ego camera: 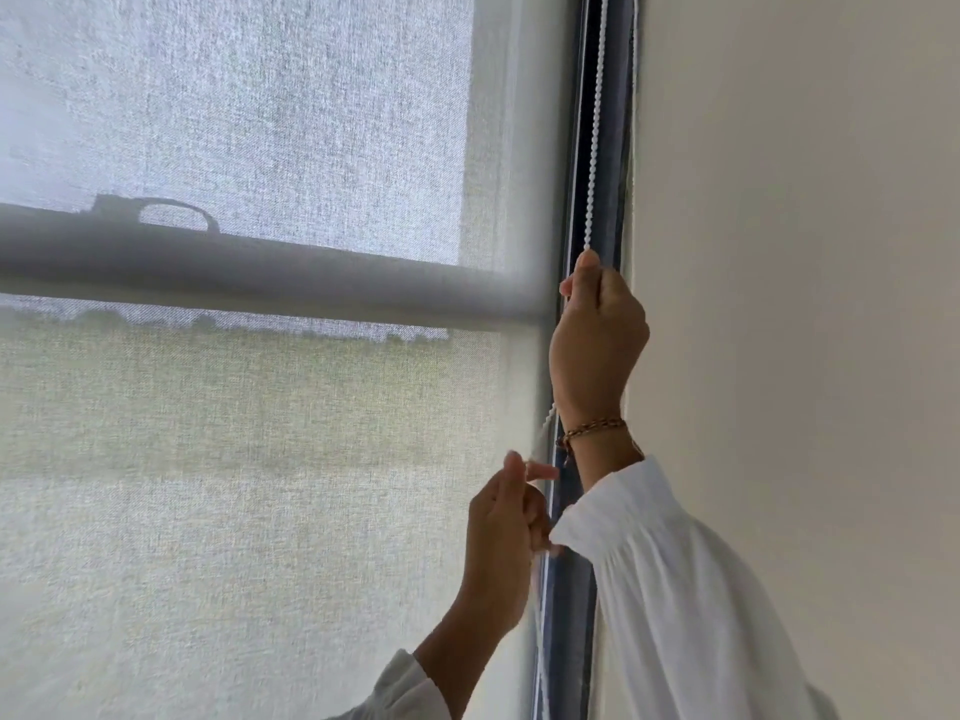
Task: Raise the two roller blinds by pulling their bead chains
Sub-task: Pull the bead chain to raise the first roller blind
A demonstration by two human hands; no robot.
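Both hands closed on bead chain [595, 132], right hand [597, 335] above left hand [501, 543], blind [234, 459] beside wall [805, 252].

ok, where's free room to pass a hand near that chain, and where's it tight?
Free: the bare wall right of the frame, and in front of the blind left of the chain. Also along the chain above the right hand. Crowded: the narrow strip between blind edge and wall, where the right hand, the left hand and the sleeve stack up.

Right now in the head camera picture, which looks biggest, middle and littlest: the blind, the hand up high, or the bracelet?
1. Blind, biggest by far.
2. Right hand, up high, holding the bead chain.
3. Bracelet, littlest.
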